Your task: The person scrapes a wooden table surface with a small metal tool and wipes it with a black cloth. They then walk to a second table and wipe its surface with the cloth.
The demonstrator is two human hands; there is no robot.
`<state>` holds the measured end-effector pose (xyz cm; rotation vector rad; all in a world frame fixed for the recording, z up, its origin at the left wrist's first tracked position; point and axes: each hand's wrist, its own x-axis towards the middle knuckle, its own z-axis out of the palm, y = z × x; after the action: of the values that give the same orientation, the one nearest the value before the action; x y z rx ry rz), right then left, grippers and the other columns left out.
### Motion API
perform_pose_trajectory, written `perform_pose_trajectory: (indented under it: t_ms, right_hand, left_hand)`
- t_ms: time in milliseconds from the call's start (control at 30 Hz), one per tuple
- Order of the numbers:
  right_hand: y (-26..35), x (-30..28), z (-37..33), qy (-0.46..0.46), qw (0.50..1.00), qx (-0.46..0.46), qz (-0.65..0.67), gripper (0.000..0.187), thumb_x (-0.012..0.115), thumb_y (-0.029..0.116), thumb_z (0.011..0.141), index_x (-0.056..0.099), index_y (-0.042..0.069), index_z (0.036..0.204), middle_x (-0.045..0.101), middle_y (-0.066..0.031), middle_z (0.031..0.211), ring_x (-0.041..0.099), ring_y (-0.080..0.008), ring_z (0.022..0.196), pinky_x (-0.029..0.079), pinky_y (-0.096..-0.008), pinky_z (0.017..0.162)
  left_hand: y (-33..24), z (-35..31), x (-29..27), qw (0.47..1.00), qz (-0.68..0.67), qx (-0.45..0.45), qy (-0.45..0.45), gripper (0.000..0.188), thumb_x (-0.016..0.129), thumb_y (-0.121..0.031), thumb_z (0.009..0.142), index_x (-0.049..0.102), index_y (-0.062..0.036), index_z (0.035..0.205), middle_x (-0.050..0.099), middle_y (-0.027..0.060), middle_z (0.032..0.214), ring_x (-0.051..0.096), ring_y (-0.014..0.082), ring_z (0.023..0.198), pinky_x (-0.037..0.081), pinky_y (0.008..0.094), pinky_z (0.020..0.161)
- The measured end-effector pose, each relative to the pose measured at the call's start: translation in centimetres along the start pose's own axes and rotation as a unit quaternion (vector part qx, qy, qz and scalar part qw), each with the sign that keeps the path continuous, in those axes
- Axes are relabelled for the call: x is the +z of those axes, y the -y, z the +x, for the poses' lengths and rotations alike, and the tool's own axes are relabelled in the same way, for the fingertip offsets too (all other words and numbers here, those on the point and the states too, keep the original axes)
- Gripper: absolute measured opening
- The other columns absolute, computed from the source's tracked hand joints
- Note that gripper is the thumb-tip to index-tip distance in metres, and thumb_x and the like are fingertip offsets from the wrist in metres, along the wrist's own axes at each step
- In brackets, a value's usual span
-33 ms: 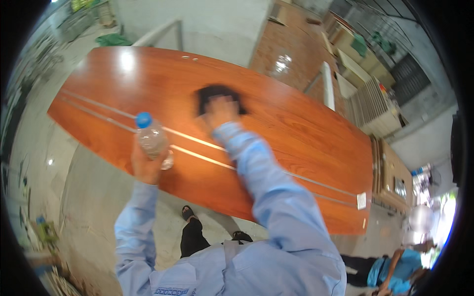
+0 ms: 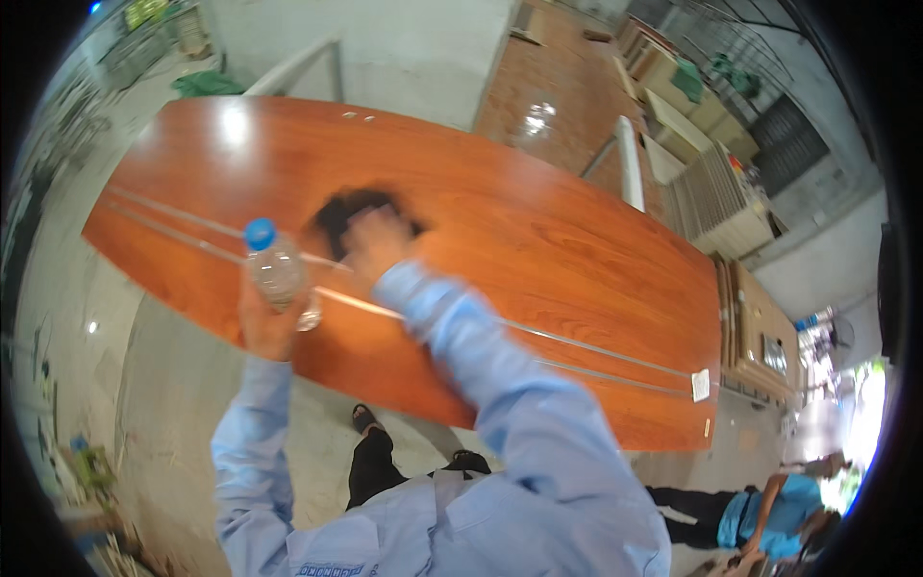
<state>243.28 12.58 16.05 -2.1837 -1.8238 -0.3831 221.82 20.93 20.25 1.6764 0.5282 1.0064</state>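
Observation:
A large reddish-brown wood-grain panel with two pale lengthwise stripes lies in front of me. Wrapped round a clear plastic bottle with a blue cap, my left hand holds it tilted over the panel's near-left part. My right hand, smeared by motion, has a black cloth against the panel, right of the bottle. The cloth shows beyond and on both sides of the fingers. How the fingers bend round it is blurred.
A white label sits at the panel's right end. Pale metal rails show behind the panel. Stacked boards stand at the right, and a person in a blue top is at the lower right.
My right hand and the black cloth have slid left across the panel, toward the bottle. The left hand still holds the bottle; the whole view has shifted slightly.

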Motion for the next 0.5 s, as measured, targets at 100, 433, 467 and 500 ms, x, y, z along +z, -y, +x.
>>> perform_pose_trajectory:
  t_ms: [100, 433, 467, 500]
  right_hand:
    - [11.7, 1.6, -3.1, 0.051, 0.986, -0.052, 0.148, 0.044, 0.072, 0.043, 0.082, 0.071, 0.013, 0.114, 0.058, -0.0108, 0.135, 0.049, -0.0369, 0.129, 0.042, -0.0556, 0.105]
    - [-22.9, -11.0, -35.2, -0.049, 0.63, 0.702, -0.33, 0.072, 0.048, 0.065, 0.095, 0.059, 0.007, 0.137, 0.055, -0.0169, 0.145, 0.046, -0.0411, 0.134, 0.037, -0.0558, 0.108]
    - [-25.3, -11.0, -34.9, -0.041, 0.529, 0.785, -0.319, 0.078, 0.045, 0.071, 0.093, 0.06, 0.008, 0.137, 0.055, -0.0158, 0.145, 0.045, -0.0399, 0.136, 0.036, -0.0547, 0.11]
    - [-27.5, -11.0, -33.3, -0.01, 0.536, 0.795, -0.285, 0.079, 0.045, 0.073, 0.092, 0.062, 0.008, 0.135, 0.054, -0.0152, 0.145, 0.044, -0.0397, 0.136, 0.035, -0.0542, 0.111]
  left_hand:
    - [1.1, 6.3, -3.8, 0.999, 0.032, 0.033, 0.024, 0.072, 0.081, -0.013, 0.084, 0.044, -0.0009, 0.144, 0.063, 0.0105, 0.122, 0.064, 0.0198, 0.106, 0.054, 0.0352, 0.093]
    - [6.5, 14.7, -0.7, 0.992, -0.033, 0.037, 0.113, 0.069, 0.077, -0.007, 0.087, 0.043, -0.0006, 0.146, 0.057, 0.0109, 0.132, 0.059, 0.0195, 0.117, 0.049, 0.0358, 0.101]
    - [6.9, 14.4, 0.3, 0.991, -0.034, 0.019, 0.129, 0.069, 0.077, -0.007, 0.087, 0.043, -0.0007, 0.146, 0.057, 0.0108, 0.132, 0.059, 0.0196, 0.118, 0.049, 0.0358, 0.101]
    - [7.2, 14.5, 1.2, 0.99, -0.02, -0.009, 0.139, 0.069, 0.077, -0.007, 0.087, 0.043, -0.0008, 0.146, 0.057, 0.0107, 0.133, 0.058, 0.0196, 0.118, 0.049, 0.0359, 0.102]
